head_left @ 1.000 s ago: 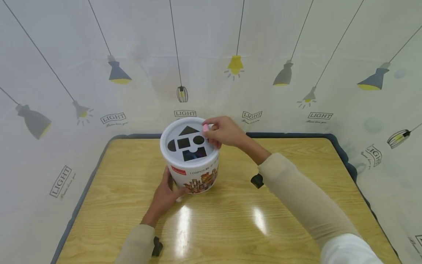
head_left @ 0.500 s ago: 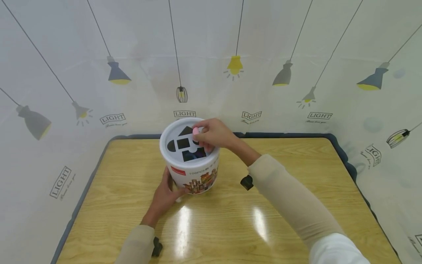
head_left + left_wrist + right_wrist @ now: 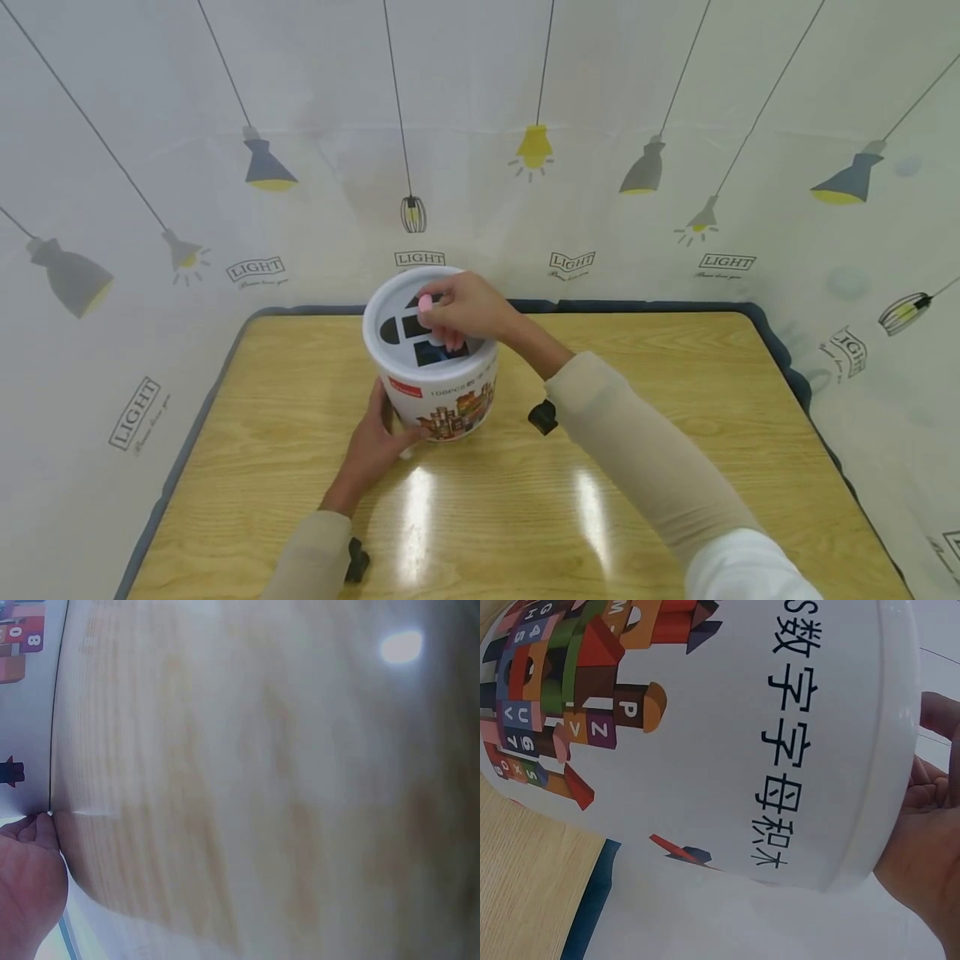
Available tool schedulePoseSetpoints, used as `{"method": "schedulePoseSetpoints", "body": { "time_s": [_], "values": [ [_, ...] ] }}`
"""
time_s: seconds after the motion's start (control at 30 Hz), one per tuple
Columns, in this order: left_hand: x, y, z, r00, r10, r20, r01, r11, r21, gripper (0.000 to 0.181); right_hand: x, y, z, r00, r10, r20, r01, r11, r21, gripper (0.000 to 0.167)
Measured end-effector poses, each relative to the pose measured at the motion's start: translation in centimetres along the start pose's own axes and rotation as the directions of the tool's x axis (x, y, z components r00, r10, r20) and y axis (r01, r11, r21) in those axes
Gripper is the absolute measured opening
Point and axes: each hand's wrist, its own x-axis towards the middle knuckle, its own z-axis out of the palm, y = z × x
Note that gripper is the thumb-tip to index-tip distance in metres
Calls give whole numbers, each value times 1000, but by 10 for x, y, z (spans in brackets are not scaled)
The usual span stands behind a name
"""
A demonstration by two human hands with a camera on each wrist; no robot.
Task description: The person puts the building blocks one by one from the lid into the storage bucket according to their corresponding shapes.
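A white block bucket [image 3: 442, 408] with printed toy buildings stands at the table's back edge. Its white lid [image 3: 397, 360] has dark cut-out shapes, among them a half-round slot and a square. My right hand [image 3: 474, 310] is over the lid and pinches a small pink block [image 3: 425, 302] between thumb and index finger. The hand covers part of the triangle and square openings and hides the round one. Low on the bucket's left side, my left hand [image 3: 377, 446] grips it, thumb across the front. In the right wrist view, the bucket's rim partly blocks the right hand [image 3: 930, 825].
The wooden table [image 3: 637, 467] spreads out in front and to both sides of the bucket. Behind it hangs a pale curtain [image 3: 480, 192] printed with lamps. Dark wrist devices [image 3: 543, 417] sit under both sleeves.
My right hand has moved left over the lid with the pink block, from the right rim to near the square and triangle openings. My left hand and the bucket have stayed put.
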Motion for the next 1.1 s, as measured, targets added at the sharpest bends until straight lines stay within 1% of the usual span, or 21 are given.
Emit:
{"method": "schedulePoseSetpoints", "body": {
  "time_s": [0.17, 0.33, 0.53, 0.67, 0.83, 1.0, 1.1],
  "values": [
    [1, -1, 0, 1000, -6, 7, 6, 1000, -11, 117, 3, -2, 5, 1000, -1, 11, 1, 1000, 11, 37],
    [1, -1, 1, 1000, -5, 5, 6, 1000, -10, 117, 7, -4, 9, 1000, -8, 15, 8, 1000, -13, 39],
    [1, 0, 2, 1000, 4, 15, -4, 1000, -17, 117, 8, -8, 14, 998, -47, 35, 48, 998, -36, 28],
    [2, 1, 2, 1000, 5, 18, -4, 1000, -20, 118, 8, -12, 17, 997, -59, 45, 60, 998, -10, 24],
    [3, -1, 2, 1000, 15, 16, -15, 1000, -16, 118, 9, -17, 22, 997, -46, 57, 45, 999, 18, 27],
    [1, -1, 1, 999, 31, 19, -31, 999, -21, 117, 11, -20, 28, 997, -35, 62, 33, 999, 33, 24],
    [0, 0, 1, 999, 30, 16, -29, 999, -20, 117, 12, -19, 31, 997, -36, 62, 34, 999, 41, 25]
  ]
}}
